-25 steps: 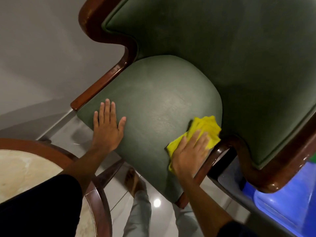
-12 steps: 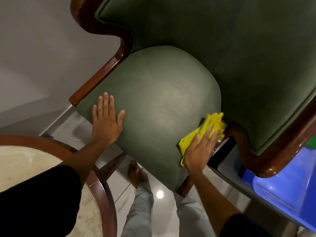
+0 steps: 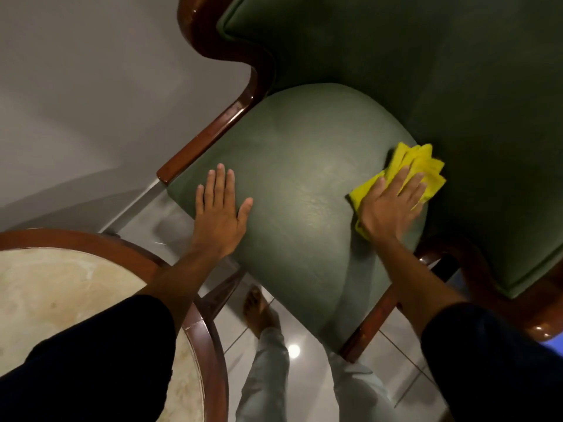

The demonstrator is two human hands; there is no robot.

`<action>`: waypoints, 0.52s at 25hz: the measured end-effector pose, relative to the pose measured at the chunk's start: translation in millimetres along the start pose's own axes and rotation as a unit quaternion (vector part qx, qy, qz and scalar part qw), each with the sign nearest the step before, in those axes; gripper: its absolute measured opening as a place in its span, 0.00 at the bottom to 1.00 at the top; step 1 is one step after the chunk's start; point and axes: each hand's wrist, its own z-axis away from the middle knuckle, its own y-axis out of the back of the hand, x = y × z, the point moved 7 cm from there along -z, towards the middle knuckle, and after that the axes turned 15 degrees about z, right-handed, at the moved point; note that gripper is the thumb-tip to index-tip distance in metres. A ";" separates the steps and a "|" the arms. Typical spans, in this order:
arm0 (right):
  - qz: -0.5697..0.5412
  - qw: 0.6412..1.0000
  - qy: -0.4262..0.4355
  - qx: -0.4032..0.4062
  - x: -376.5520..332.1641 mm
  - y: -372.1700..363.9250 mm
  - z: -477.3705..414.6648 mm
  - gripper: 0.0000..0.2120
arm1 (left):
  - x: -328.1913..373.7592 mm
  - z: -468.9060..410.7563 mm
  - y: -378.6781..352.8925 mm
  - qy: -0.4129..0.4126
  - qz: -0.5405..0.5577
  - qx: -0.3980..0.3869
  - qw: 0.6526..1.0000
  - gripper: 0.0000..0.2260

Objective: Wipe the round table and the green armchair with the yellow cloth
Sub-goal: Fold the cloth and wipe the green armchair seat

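The green armchair [image 3: 304,166] with dark wooden arms fills the upper right of the head view. My right hand [image 3: 390,205] presses the folded yellow cloth [image 3: 417,162] flat against the right rear part of the seat cushion, near the backrest. My left hand [image 3: 219,208] lies flat and open on the left front edge of the seat, fingers apart, holding nothing. The round table [image 3: 61,287], a pale stone top in a brown wooden rim, sits at the lower left; my left sleeve covers part of it.
A grey wall [image 3: 91,86] runs close behind the chair's left arm [image 3: 213,135]. Glossy floor tiles [image 3: 307,370] show between table and chair, with my bare foot [image 3: 259,312] and light trouser legs there. A sliver of something blue [image 3: 551,342] sits at the right edge.
My right hand has slid the yellow cloth from the seat's right edge by the armrest up and inward onto the cushion near the backrest. My left hand stays planted on the seat front.
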 end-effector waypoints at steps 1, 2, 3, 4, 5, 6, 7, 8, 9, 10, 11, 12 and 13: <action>0.005 1.000 0.006 -0.001 -15.1 1.2 -18.6 0.28 | -1.4 2.3 1.8 -0.008 0.003 -0.008 1.000 0.32; 0.018 0.999 0.037 0.004 -32.3 1.6 -29.7 0.28 | -4.7 5.9 4.3 -0.014 0.004 -0.016 1.000 0.32; 0.028 0.996 0.078 0.007 -49.2 1.8 -33.7 0.29 | -9.6 10.4 7.1 -0.014 0.002 -0.026 1.000 0.34; 0.034 0.992 0.122 0.006 -67.1 1.4 -31.3 0.29 | -17.2 15.8 11.0 -0.004 -0.003 -0.039 0.999 0.35; 0.039 0.986 0.159 0.002 -84.5 0.2 -25.5 0.29 | -24.1 20.0 14.5 0.008 -0.007 -0.055 0.998 0.38; 0.044 0.980 0.194 -0.003 -103.2 -1.1 -17.3 0.29 | -29.6 22.7 17.5 0.016 -0.009 -0.071 0.997 0.40; 0.049 0.972 0.232 -0.010 -126.5 -3.4 -5.5 0.29 | -34.7 24.5 20.7 0.019 -0.006 -0.083 0.996 0.42; 0.055 0.961 0.272 -0.017 -151.4 -6.2 8.7 0.28 | -37.7 24.8 23.1 0.016 -0.001 -0.096 0.995 0.42; 0.060 0.947 0.315 -0.024 -176.9 -8.8 25.6 0.28 | -38.4 24.5 24.4 0.009 0.004 -0.106 0.994 0.40; 0.064 0.929 0.363 -0.030 -202.0 -11.8 46.3 0.28 | -38.9 24.5 26.1 0.002 0.011 -0.108 0.994 0.38; 0.070 0.909 0.410 -0.030 -222.2 -14.7 69.0 0.28 | -38.1 24.9 27.6 0.002 0.030 -0.103 0.994 0.35; 0.075 0.888 0.454 -0.026 -235.7 -17.0 91.8 0.28 | -38.1 24.7 30.7 0.016 0.067 -0.088 0.994 0.33; 0.078 0.867 0.491 -0.021 -240.3 -19.9 112.9 0.27 | -40.4 25.1 35.8 0.053 0.126 -0.057 0.989 0.31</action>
